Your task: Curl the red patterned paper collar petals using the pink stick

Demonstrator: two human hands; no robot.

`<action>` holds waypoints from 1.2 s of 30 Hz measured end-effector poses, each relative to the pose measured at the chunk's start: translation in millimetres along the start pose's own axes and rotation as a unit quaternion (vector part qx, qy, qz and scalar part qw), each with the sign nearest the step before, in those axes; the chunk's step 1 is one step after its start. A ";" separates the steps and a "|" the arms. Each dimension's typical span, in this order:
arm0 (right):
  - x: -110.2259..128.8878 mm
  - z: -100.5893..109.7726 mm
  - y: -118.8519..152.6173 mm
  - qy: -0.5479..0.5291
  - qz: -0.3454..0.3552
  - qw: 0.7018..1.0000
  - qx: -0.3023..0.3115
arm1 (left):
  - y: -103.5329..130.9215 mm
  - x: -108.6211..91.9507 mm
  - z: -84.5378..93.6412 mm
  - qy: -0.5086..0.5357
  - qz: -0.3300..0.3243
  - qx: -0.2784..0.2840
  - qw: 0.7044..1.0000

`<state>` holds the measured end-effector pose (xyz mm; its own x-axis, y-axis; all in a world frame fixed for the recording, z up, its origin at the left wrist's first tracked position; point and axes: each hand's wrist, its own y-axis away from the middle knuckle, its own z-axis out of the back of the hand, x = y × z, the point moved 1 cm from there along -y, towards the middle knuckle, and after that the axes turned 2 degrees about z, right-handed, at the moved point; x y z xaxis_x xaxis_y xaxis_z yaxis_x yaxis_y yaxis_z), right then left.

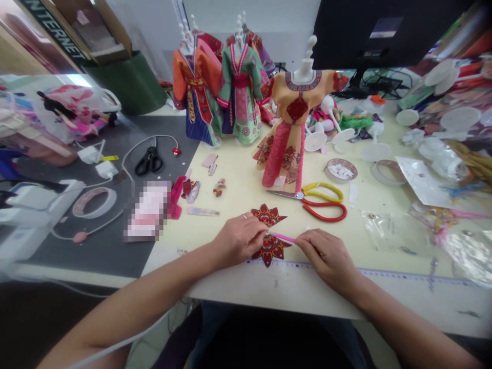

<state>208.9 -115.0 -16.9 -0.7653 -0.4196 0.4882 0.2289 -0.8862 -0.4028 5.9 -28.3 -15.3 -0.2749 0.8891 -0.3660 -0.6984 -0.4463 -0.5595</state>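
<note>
A narrow pink strip [282, 237] is stretched between my two hands, low over the table. My left hand [243, 237] pinches its left end, and my right hand [326, 256] pinches the right end between thumb and fingers. Beneath the strip lies a dark red patterned cutout [271, 250] with pointed, petal-like edges; my left hand covers part of it. Just beyond my right hand rest scissors [325, 202] with one yellow and one red handle, blades pointing left. A long ruler [384, 274] runs along the table's near side, partly under my right wrist.
Miniature dresses on stands, including an orange-and-pink one [298, 107] and a green one [242, 92], stand at the back. A tape roll [340, 170], black scissors [149, 161], fabric scraps [190, 189] and a blurred-out flat object [148, 211] lie around. A monitor [384, 36] is behind.
</note>
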 end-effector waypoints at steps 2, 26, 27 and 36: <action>0.4 0.1 -0.1 0.002 -0.002 1.000 0.003 | 1.3 -1.0 -0.1 -0.049 -0.016 -0.004 0.999; 0.5 1.8 0.3 -0.031 0.013 0.997 -0.074 | -2.7 10.4 5.4 0.381 0.358 0.062 0.850; 0.5 2.1 0.1 -0.032 0.012 0.997 -0.074 | -2.4 11.3 5.5 0.375 0.359 0.050 0.853; 0.1 6.0 -0.5 0.004 -0.001 0.994 -0.106 | -12.1 20.9 15.7 0.383 0.378 0.011 0.843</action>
<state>212.4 -115.8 -12.0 -0.7702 -0.4151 0.4843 0.0956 -0.8258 -0.5558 -1.7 -2.8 -4.5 -0.1459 0.0224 -0.9890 -0.5296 -0.8462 0.0589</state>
